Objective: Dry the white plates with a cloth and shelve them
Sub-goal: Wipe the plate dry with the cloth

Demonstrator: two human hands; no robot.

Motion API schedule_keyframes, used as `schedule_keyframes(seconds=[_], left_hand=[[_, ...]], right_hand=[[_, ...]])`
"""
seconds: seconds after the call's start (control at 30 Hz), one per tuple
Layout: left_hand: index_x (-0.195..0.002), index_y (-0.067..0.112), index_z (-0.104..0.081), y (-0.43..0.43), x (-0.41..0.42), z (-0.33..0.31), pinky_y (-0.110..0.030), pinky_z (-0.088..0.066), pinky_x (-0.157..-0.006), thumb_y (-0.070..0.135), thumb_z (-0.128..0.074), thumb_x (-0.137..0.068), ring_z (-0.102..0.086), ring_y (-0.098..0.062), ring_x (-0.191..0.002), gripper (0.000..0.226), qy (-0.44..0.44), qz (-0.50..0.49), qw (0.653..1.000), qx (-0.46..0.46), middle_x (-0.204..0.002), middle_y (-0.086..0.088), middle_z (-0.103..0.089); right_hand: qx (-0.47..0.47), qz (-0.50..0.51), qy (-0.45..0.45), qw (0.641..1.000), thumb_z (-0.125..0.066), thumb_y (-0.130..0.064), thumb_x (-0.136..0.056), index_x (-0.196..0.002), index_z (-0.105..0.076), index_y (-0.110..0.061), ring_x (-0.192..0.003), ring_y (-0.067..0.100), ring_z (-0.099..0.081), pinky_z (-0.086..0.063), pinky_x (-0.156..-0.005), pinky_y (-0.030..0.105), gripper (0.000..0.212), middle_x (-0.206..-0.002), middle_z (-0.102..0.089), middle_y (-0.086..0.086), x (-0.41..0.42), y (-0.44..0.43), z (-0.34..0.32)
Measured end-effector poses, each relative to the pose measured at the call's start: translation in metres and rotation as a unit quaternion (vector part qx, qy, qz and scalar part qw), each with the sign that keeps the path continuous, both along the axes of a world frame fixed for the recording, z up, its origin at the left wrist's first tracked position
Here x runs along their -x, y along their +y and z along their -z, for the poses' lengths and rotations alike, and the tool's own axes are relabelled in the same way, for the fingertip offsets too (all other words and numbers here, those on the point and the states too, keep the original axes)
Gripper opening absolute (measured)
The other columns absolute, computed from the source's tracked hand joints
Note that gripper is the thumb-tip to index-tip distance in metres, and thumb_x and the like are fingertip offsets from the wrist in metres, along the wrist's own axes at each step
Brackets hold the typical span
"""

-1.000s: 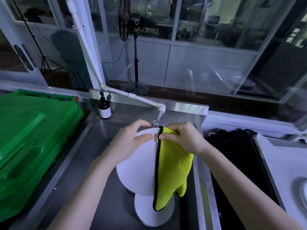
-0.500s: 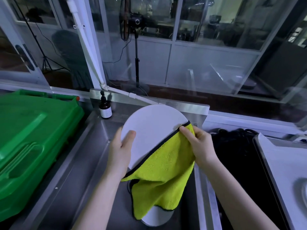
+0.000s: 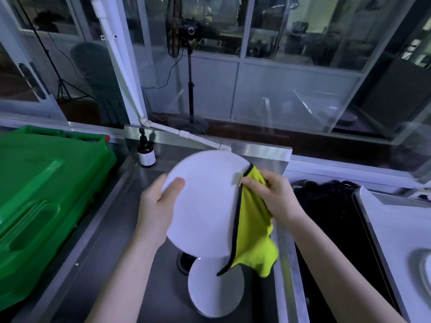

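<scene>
Indoors, steel sink (image 3: 121, 229), white plate (image 3: 205, 206), seemingly glass partitions (image 3: 291, 94)

glass partition windows (image 3: 291, 31) in white frames back a steel sink (image 3: 98, 248), a green bin (image 3: 42, 194) at its left.

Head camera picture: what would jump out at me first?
The big white plate, held up over the sink in the left hand, with the right hand pinching a bright yellow cloth at its right edge. Next, the huge green bin on the left.
</scene>
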State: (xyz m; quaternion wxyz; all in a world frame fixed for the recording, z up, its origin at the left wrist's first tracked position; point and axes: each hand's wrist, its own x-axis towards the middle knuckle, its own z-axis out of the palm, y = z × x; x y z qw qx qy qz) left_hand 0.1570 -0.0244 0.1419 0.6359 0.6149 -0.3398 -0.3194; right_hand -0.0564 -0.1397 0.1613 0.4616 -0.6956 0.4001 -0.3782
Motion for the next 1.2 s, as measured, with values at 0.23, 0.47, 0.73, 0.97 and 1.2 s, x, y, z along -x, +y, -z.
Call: schedule_keyframes(seconds=[0.23,0.47,0.73,0.97,1.2], left_hand=[[-0.118,0.035,-0.067,-0.005,-0.01,-0.014,-0.055,-0.049,-0.104,0.051,-0.059,-0.084,-0.065,-0.02,-0.116,0.038,-0.035,0.038,0.998,-0.047,-0.118,0.009,-0.073],[-0.084,0.044,-0.056,-0.02,-0.013,-0.033,-0.026,-0.037,-0.063,0.044,-0.07,-0.09,-0.052,-0.007,-0.07,0.016,-0.308,0.207,0.927,-0.057,-0.078,0.015,-0.061],[-0.093,0.03,-0.067,-0.005,-0.01,0.001,-0.021,-0.047,-0.068,0.047,-0.068,-0.082,-0.067,-0.004,-0.081,0.021,-0.129,0.024,0.991,-0.024,-0.088,0.012,-0.074],[-0.132,0.02,-0.058,-0.005,0.014,0.018,-0.037,-0.046,-0.105,0.036,-0.057,-0.101,-0.059,-0.01,-0.124,0.034,0.005,-0.039,0.999,-0.029,-0.128,0.008,-0.068],[-0.089,0.028,-0.056,-0.014,-0.015,-0.021,-0.024,-0.041,-0.065,0.047,-0.06,-0.091,-0.05,-0.014,-0.068,0.019,-0.21,0.111,0.971,-0.028,-0.073,0.01,-0.055]], right_hand=[[-0.136,-0.007,-0.088,0.987,-0.069,-0.024,-0.09,-0.083,-0.075,-0.015,-0.08,0.019,-0.071,-0.059,-0.073,0.032,0.012,-0.085,-0.076,0.005,0.0,0.008,0.003],[0.106,-0.122,0.173,0.972,-0.079,-0.033,-0.079,-0.06,-0.062,-0.017,-0.055,0.005,-0.031,-0.029,-0.052,0.019,0.03,-0.055,-0.04,-0.005,-0.025,0.002,-0.033],[0.058,0.035,0.041,0.997,-0.075,-0.027,-0.084,-0.056,-0.053,-0.005,-0.053,0.008,-0.031,-0.027,-0.05,0.027,0.041,-0.053,-0.036,-0.003,-0.01,0.005,-0.014],[-0.162,0.102,-0.141,0.971,-0.072,-0.026,-0.087,-0.089,-0.06,0.014,-0.075,0.025,-0.052,-0.042,-0.07,0.04,0.042,-0.078,-0.058,0.015,-0.006,0.012,0.011],[0.111,-0.053,0.129,0.984,-0.077,-0.034,-0.08,-0.056,-0.054,-0.016,-0.051,0.002,-0.031,-0.029,-0.05,0.02,0.038,-0.051,-0.038,-0.008,-0.02,-0.007,-0.047]])
